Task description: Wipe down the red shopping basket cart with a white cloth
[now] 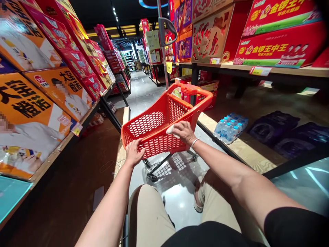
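Observation:
A red plastic shopping cart (156,142) stands sideways in front of me, its handle end to the right and its basket bare inside. My left hand (134,152) is closed over the cart's near rim at the left end, fingers on the edge. Farther right, my right hand (183,133) holds a small white cloth or tissue (170,129) between thumb and fingers, at the same near rim. A bracelet circles my right wrist.
Shelves of orange boxes (38,113) rise at left. At right, shelves hold red boxes (277,48), with packed water bottles (230,127) on a low wooden ledge. A metal pole (162,44) stands behind the cart. A tiled aisle (144,84) runs ahead.

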### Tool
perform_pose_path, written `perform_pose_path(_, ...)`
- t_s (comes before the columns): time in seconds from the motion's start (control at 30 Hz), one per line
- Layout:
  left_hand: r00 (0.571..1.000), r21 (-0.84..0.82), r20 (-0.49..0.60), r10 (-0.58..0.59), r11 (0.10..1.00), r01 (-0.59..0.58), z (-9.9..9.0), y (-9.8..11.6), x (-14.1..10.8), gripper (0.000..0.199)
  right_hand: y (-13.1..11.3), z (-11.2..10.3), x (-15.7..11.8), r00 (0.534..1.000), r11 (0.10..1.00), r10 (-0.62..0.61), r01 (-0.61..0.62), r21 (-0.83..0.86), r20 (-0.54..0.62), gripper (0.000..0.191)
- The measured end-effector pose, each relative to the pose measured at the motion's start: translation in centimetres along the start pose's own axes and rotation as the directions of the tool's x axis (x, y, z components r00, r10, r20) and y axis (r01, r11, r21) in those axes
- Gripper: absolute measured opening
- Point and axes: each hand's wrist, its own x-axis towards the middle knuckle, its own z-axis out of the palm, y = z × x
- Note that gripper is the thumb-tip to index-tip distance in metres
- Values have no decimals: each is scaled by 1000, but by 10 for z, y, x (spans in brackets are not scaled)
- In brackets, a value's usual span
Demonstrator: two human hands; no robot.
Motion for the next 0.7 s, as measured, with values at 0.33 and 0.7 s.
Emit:
perform_pose_path(0.33, 999, 20, -35, -27, 999, 28, -8, -23, -7, 46, -40, 36, -64, 976, 988, -153, 153, 10, 155, 10)
perform_pose_path(0.7, 988, 69, -121, -92, 993, 101, -14, -44, -19, 42, -26, -27, -9, 990, 983, 139, -141, -119, -21, 26)
